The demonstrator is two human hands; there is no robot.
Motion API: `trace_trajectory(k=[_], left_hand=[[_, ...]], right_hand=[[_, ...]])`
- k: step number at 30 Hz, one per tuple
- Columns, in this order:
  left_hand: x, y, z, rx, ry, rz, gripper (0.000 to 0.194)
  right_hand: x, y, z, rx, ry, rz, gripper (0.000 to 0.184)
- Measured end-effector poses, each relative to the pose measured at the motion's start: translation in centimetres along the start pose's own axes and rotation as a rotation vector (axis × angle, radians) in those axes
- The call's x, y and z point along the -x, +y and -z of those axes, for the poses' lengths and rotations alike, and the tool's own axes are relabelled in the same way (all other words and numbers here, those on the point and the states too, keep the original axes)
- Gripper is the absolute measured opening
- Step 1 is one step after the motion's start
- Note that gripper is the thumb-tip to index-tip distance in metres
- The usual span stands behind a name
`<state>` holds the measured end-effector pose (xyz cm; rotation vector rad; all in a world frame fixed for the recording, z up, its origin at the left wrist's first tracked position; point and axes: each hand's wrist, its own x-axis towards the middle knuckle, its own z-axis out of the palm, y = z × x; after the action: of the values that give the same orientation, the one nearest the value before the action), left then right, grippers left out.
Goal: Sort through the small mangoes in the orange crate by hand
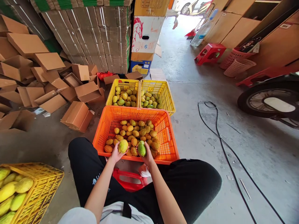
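Note:
My left hand (115, 156) is closed around a yellow-green mango (122, 146). A greener mango (141, 148) sits in the grip of my right hand (148, 158). Both hands are over the near side of an orange plastic crate (172, 140), where many yellow and orange-brown mangoes (135, 133) lie loose. Just beyond it stand two yellow crates side by side. The left yellow crate (109, 93) holds yellow-green mangoes, and the right yellow crate (169, 96) has mostly greener ones, heaped toward its left and near side.
Beside my left knee is another yellow crate (46, 174) of large mangoes. Open cardboard boxes (79, 115) litter the floor at left, below stacked flattened cartons (93, 34). A black cable (220, 138), a motorbike wheel (259, 96) and a red stool (210, 53) are at right.

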<state>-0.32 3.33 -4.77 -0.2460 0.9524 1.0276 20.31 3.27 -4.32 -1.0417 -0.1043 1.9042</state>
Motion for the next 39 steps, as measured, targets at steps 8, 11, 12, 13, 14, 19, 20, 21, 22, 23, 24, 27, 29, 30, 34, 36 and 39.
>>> trace_trajectory(k=[8, 11, 12, 13, 14, 19, 20, 21, 22, 23, 24, 27, 29, 30, 34, 36, 39], left_hand=[[0.2, 0.0, -0.1, 0.047, -0.008, -0.013, 0.050], [0.5, 0.0, -0.4, 0.012, -0.004, -0.007, 0.049], [0.7, 0.0, -0.5, -0.009, -0.003, -0.009, 0.047], [0.8, 0.0, -0.6, -0.029, -0.001, -0.017, 0.044], [0.9, -0.1, -0.7, -0.045, 0.001, -0.029, 0.040], [1.6, -0.1, -0.9, -0.070, -0.026, -0.069, 0.038], [1.7, -0.1, -0.9, -0.068, -0.036, -0.067, 0.039], [1.8, -0.1, -0.9, -0.062, -0.045, -0.068, 0.040], [1.8, -0.1, -0.9, -0.051, -0.054, -0.072, 0.039], [1.8, -0.1, -0.9, -0.038, -0.058, -0.084, 0.038], [1.8, -0.1, -0.9, -0.026, -0.047, -0.100, 0.037], [1.5, -0.3, -1.0, -0.033, 0.058, -0.138, 0.032], [1.3, -0.4, -1.0, -0.066, 0.107, -0.138, 0.031], [1.3, -0.4, -1.0, -0.078, 0.107, -0.135, 0.030], [1.1, -0.4, -0.8, -0.053, 0.057, -0.131, 0.032], [1.2, -0.3, -0.8, -0.037, 0.024, -0.101, 0.038], [1.3, -0.1, -0.8, -0.020, -0.016, -0.056, 0.044]], right_hand=[[0.4, -0.1, -0.8, 0.128, -0.038, 0.000, 0.034], [0.6, -0.3, -1.2, 0.136, -0.046, -0.029, 0.033], [0.7, -0.3, -1.2, 0.136, -0.046, -0.030, 0.033], [0.8, -0.3, -1.3, 0.137, -0.045, -0.027, 0.032], [0.8, -0.3, -1.3, 0.136, -0.043, -0.023, 0.032], [0.5, -0.1, -0.9, 0.128, -0.025, 0.000, 0.030], [0.5, 0.0, -0.8, 0.126, -0.015, 0.007, 0.029], [0.5, 0.0, -0.7, 0.125, -0.004, 0.018, 0.028], [0.5, 0.1, -0.6, 0.125, 0.005, 0.029, 0.028], [0.5, 0.1, -0.5, 0.126, 0.013, 0.041, 0.029], [0.5, 0.1, -0.5, 0.129, 0.016, 0.054, 0.031], [0.6, 0.2, -0.5, 0.142, -0.001, 0.077, 0.036], [0.7, 0.2, -0.6, 0.146, -0.005, 0.086, 0.035], [0.7, 0.2, -0.7, 0.146, -0.002, 0.084, 0.034], [0.6, 0.0, -0.9, 0.122, 0.044, 0.017, 0.027], [0.6, -0.1, -0.9, 0.112, 0.050, -0.018, 0.027], [0.5, -0.2, -0.9, 0.107, 0.028, -0.053, 0.027]])
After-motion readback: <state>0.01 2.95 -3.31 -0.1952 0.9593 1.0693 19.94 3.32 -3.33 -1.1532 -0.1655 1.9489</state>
